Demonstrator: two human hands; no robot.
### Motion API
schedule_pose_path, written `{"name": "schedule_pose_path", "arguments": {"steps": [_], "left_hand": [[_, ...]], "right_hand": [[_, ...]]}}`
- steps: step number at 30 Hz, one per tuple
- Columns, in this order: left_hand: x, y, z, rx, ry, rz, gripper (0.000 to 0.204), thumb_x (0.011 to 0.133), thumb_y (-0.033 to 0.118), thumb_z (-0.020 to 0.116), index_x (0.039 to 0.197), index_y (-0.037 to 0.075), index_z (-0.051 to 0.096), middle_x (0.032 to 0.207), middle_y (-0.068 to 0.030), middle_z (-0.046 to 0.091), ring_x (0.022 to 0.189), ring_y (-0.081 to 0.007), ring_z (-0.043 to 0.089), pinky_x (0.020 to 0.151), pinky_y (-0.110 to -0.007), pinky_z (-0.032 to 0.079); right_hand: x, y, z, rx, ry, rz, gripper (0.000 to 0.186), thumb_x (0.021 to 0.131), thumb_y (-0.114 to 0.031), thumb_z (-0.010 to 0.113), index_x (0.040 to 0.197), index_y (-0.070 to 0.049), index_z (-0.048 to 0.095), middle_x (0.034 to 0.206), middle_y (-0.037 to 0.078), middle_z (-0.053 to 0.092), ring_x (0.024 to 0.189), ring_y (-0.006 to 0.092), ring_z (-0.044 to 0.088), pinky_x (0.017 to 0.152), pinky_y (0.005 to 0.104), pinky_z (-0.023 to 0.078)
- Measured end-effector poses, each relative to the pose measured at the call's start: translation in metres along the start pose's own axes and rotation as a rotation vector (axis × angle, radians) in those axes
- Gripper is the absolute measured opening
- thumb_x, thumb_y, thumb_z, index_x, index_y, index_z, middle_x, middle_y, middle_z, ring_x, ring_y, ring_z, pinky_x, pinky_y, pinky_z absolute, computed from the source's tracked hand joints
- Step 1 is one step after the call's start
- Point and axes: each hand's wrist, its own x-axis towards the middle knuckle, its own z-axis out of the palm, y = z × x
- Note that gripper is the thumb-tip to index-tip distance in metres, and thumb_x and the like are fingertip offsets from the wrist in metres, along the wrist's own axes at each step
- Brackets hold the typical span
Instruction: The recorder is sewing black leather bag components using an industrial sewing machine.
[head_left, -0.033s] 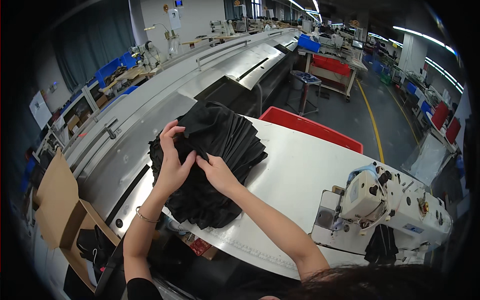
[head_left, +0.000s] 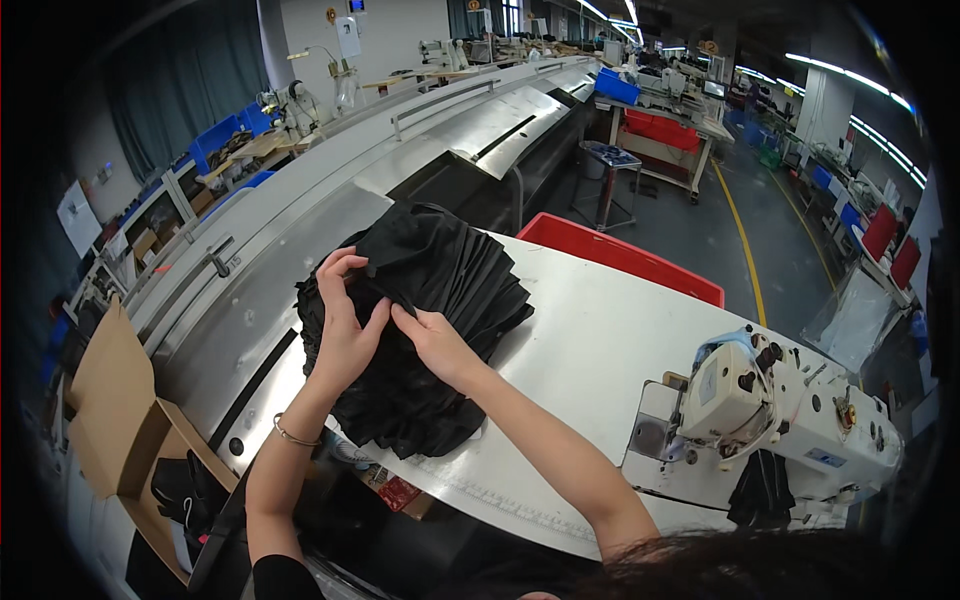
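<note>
A thick stack of black fabric pieces (head_left: 465, 270) lies fanned out on the white sewing table (head_left: 570, 330), its near part rumpled and hanging toward the table's front edge. My left hand (head_left: 345, 330), with a bracelet (head_left: 292, 432) on its wrist, grips the upper fabric at the stack's left side, fingers curled over it and thumb toward the middle. Close beside that thumb, my right hand (head_left: 437, 345) pinches a fold of the same black fabric between thumb and fingers. The fingertips of both hands are partly hidden in the dark cloth.
A white sewing machine (head_left: 760, 400) stands at the right, black cloth (head_left: 763, 488) hanging by it. Behind the table is a red bin (head_left: 620, 258). An open cardboard box (head_left: 115, 400) with black items sits at the left. A metal channel (head_left: 300, 255) runs along the far left side.
</note>
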Motion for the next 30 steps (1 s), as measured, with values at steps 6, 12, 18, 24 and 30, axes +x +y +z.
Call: {"name": "schedule_pose_path", "arguments": {"steps": [6, 12, 18, 24, 30], "left_hand": [[-0.002, -0.005, 0.011, 0.012, 0.127, -0.188, 0.054, 0.064, -0.01, 0.055, 0.114, 0.003, 0.039, 0.132, -0.0183, 0.027, 0.119, -0.0284, 0.033, 0.093, -0.034, 0.033], [-0.017, -0.031, -0.002, 0.466, -0.346, 0.003, 0.071, 0.061, -0.019, 0.043, 0.126, 0.011, 0.046, 0.138, -0.0037, 0.044, 0.127, -0.0256, 0.039, 0.107, -0.042, 0.022], [0.023, -0.02, -0.011, 0.501, -0.645, -0.161, 0.036, 0.079, 0.005, 0.044, 0.11, 0.007, 0.061, 0.116, -0.0092, 0.061, 0.111, -0.027, 0.052, 0.102, -0.04, 0.033], [0.001, 0.061, 0.011, 0.148, -0.032, -0.037, 0.015, 0.084, 0.003, 0.054, 0.095, 0.001, 0.065, 0.086, -0.0102, 0.061, 0.078, -0.0229, 0.058, 0.073, -0.032, 0.045], [-0.089, 0.148, 0.097, -0.604, -0.754, 0.172, 0.012, 0.083, 0.009, 0.064, 0.09, 0.0, 0.066, 0.083, -0.0098, 0.059, 0.075, -0.0226, 0.059, 0.066, -0.031, 0.049]], "right_hand": [[-0.004, -0.015, -0.004, 0.301, 0.0, 0.24, 0.035, 0.098, -0.033, 0.044, 0.097, -0.003, 0.062, 0.083, -0.006, 0.058, 0.074, 0.0006, 0.045, 0.067, 0.0184, 0.038], [0.033, -0.088, -0.133, 0.744, 0.629, -0.282, 0.024, 0.096, -0.023, 0.045, 0.108, -0.005, 0.055, 0.103, 0.007, 0.063, 0.091, 0.0179, 0.061, 0.081, 0.0325, 0.049], [-0.022, -0.188, -0.165, -0.124, 0.826, -0.509, 0.024, 0.096, -0.022, 0.048, 0.083, -0.004, 0.054, 0.073, -0.002, 0.053, 0.063, 0.008, 0.046, 0.059, 0.025, 0.038], [-0.171, -0.107, -0.099, -1.208, 0.363, -0.285, 0.016, 0.079, -0.002, 0.058, 0.095, 0.002, 0.057, 0.083, 0.018, 0.061, 0.077, 0.0326, 0.063, 0.067, 0.0395, 0.05], [-0.307, -0.054, -0.04, -1.533, -0.124, -0.202, 0.025, 0.075, -0.009, 0.055, 0.095, 0.006, 0.056, 0.106, 0.024, 0.06, 0.105, 0.0348, 0.059, 0.095, 0.042, 0.045]]}}
